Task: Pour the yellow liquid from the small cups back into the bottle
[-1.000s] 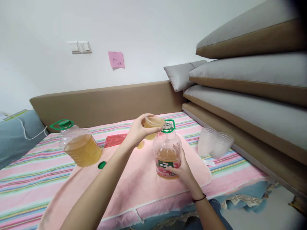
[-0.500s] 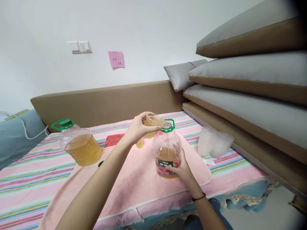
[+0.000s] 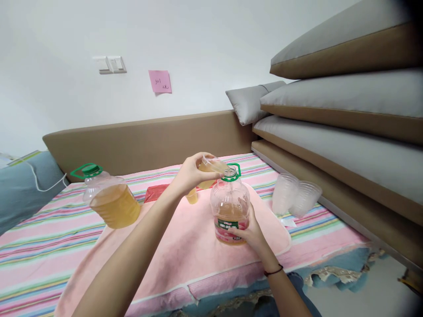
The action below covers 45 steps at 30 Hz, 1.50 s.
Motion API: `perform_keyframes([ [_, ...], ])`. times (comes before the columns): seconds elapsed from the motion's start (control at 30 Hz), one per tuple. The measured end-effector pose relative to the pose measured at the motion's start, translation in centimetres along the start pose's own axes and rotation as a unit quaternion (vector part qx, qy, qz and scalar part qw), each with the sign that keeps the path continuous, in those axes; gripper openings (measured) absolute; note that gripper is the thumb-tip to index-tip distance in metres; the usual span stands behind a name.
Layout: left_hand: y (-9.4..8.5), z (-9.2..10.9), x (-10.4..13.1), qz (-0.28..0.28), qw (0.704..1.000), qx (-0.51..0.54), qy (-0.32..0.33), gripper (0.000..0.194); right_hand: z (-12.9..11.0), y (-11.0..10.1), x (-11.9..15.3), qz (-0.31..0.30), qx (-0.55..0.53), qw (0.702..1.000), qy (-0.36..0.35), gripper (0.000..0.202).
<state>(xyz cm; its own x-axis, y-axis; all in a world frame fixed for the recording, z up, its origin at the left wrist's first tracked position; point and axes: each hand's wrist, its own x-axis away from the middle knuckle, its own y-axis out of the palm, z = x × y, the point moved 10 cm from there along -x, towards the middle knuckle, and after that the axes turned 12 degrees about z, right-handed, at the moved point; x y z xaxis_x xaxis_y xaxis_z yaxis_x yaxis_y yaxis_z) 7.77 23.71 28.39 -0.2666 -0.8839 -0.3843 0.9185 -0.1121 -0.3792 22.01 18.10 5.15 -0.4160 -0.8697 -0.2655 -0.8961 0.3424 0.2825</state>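
My left hand (image 3: pixel 198 172) grips a clear plastic cup (image 3: pixel 211 165) of yellow liquid, tilted with its rim at the mouth of a clear bottle (image 3: pixel 230 198). Liquid runs down inside that bottle, which has a green neck ring and a red and green label. The bottle stands upright on a pink cloth (image 3: pixel 178 246), partly filled. My right hand (image 3: pixel 249 229) is wrapped round its lower right side, thumb on the label. Behind my left wrist, a small cup (image 3: pixel 192 196) of yellow liquid stands on the cloth, partly hidden.
A large capped bottle (image 3: pixel 115 204) of yellow liquid stands at left. Near my left forearm lies a red plastic item (image 3: pixel 155 193). Two stacks of clear cups (image 3: pixel 284 193) lie at right, beside piled grey and brown cushions (image 3: pixel 343 99).
The cup in my left hand has tipped slightly further towards the bottle mouth. A green piece beside my left forearm is now hidden. My right hand has stayed on the bottle.
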Motion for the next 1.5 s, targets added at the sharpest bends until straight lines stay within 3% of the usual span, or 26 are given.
perform_keyframes([
  [0.27, -0.4, -0.4, -0.3, 0.006, 0.999, -0.046, 0.008, 0.057, 0.2, -0.2, 0.0, 0.009, 0.005, 1.0, 0.004, 0.118],
  [1.17, 0.0, 0.8, -0.8, -0.048, 0.995, -0.091, -0.006, 0.049, -0.7, 0.1, 0.3, 0.005, -0.008, 1.0, 0.009, 0.114],
  [1.5, 0.2, 1.7, -1.4, -0.07, 0.99, -0.122, 0.011, 0.046, 0.0, -0.1, 0.0, 0.0, 0.003, 1.0, 0.008, 0.117],
])
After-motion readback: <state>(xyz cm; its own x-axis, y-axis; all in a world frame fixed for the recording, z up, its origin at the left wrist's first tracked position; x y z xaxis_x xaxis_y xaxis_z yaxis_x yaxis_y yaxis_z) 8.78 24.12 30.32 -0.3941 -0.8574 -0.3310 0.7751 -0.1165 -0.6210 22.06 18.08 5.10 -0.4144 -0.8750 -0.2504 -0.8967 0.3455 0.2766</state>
